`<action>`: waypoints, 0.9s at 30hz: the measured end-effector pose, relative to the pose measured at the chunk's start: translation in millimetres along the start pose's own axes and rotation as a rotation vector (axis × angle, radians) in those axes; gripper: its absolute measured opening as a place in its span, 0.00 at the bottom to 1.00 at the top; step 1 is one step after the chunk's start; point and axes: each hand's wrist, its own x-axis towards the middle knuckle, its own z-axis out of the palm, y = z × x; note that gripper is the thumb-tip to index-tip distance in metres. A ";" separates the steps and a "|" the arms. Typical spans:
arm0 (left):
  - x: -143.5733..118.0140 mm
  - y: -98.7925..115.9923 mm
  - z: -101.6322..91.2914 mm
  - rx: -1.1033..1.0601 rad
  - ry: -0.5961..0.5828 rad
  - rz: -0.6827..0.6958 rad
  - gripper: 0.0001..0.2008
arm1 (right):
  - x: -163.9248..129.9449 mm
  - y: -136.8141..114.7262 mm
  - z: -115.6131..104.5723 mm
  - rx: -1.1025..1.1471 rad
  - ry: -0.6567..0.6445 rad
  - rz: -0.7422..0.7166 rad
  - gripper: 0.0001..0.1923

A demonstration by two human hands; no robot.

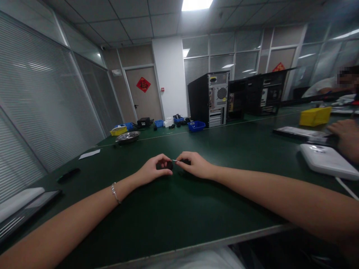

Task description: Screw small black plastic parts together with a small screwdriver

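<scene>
Fingers of my left hand (pixel 153 170) pinched a small black part (pixel 169 165); my right hand (pixel 195 164) gripped a thin pin (pixel 175 161), needing careful alignment.

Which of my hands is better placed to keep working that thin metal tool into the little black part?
Probably the right hand: it pinches the thin tool aimed at the small black part, which the left hand grips.
</scene>
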 end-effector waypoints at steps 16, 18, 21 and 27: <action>3.9 -13.2 -1.2 -0.163 -0.061 -0.018 0.24 | 4.7 -3.1 -24.7 0.044 -0.453 0.104 0.24; 4.1 -14.2 -1.1 -0.157 -0.054 -0.024 0.24 | 4.1 -2.2 -23.6 0.046 -0.449 0.079 0.20; 4.1 -13.5 -0.9 -0.154 -0.043 -0.034 0.24 | 2.2 -0.4 -19.6 0.044 -0.379 0.039 0.16; 3.6 -9.6 -0.5 -0.136 -0.040 -0.053 0.23 | -0.4 -0.3 -15.3 0.031 -0.324 0.045 0.14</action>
